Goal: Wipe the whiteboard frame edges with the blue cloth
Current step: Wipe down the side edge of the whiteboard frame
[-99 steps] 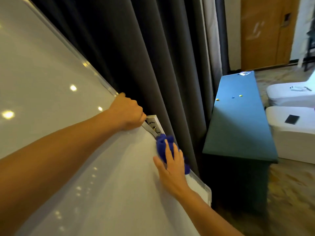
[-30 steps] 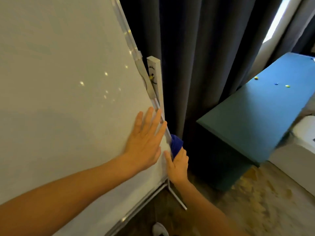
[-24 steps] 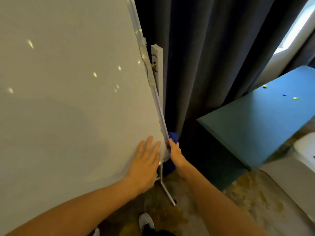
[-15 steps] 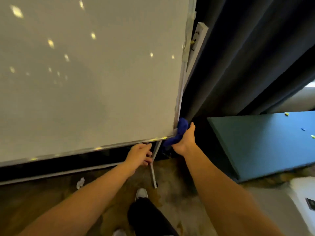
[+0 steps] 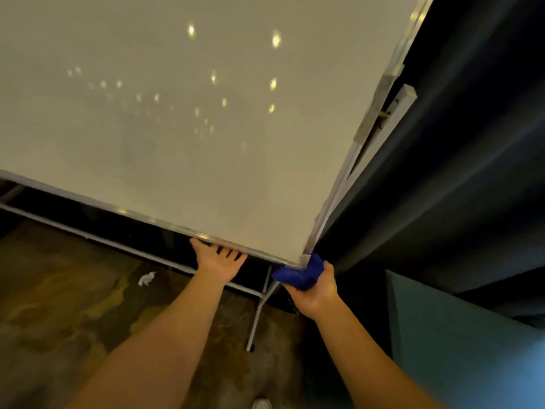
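Both hands now lower than half a second ago, right hand [image 5: 317, 290] clutching blue cloth [image 5: 299, 274] wrapped around bottom right corner of whiteboard frame [image 5: 206, 235], left hand [image 5: 216, 259] just left of the grip, fingers spread open under the bottom edge, dark curtain [image 5: 460, 172] beyond the cloth.

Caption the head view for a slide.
Right hand presses blue cloth on whiteboard frame corner; left hand steadies it.

My left hand [image 5: 216, 259] reaches under the whiteboard [image 5: 177, 113], whose bottom rail hides the fingertips. The blue cloth [image 5: 299, 274] covers my right hand's [image 5: 317, 293] fingers. The teal cabinet [image 5: 460, 346] is cut off at the right edge.
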A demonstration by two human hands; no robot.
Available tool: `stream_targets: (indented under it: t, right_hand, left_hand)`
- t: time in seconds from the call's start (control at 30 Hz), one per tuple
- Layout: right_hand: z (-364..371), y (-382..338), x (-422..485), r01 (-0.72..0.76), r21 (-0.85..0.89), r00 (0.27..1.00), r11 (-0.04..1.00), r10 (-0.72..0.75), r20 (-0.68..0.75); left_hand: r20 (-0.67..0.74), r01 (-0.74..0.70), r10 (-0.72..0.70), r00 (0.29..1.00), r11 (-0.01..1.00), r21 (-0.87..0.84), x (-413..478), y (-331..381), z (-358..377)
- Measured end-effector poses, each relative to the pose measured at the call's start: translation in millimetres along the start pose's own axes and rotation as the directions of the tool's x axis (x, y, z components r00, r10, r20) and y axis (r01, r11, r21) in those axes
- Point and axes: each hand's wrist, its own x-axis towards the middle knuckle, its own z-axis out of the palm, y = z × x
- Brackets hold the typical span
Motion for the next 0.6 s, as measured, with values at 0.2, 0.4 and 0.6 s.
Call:
stream_targets:
  t: [0.2,0.4,0.6]
  right_hand:
    - [-36.2,-39.8,-9.0,-0.257,-0.258,0.957,0.931,0.282,0.065]
    - [-22.5,-70.3,-18.4,-0.226,-0.626,0.96,0.746,0.28,-0.013]
    - [16.5,-59.6,-11.2,-0.221,-0.479,0.962,0.85,0.271,0.037]
  left_hand:
    - [-0.034,-0.104,0.102,0.994,0.994,-0.038,5.5,-39.4,7.2]
    - [-0.094,-0.186,0.179,0.979,0.98,-0.065,1.0,-45.2,17.4]
    - [-0.1,-0.178,0.166,0.981,0.976,-0.122,18.3,-40.8,23.8]
